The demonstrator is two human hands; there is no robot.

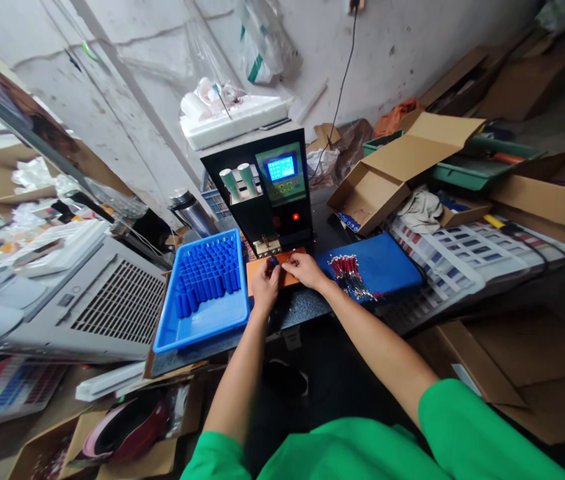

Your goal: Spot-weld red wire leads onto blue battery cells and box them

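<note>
Left hand (265,285) pinches 1 blue cylinder (273,261) before 1 machine (261,215); right hand (307,271) is near, its grip unclear.

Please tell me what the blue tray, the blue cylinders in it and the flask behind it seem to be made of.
Blue tray: probably moulded plastic, slightly glossy, from its even colour and rounded rim.
Blue cylinders: perhaps plastic-wrapped, from their smooth, uniform blue skin; their insides are hidden.
Flask: likely metal, shiny, given its silvery body with bright highlights.

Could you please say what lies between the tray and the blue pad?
The head view shows the orange board, left hand and right hand over it, and dark tabletop.
</note>
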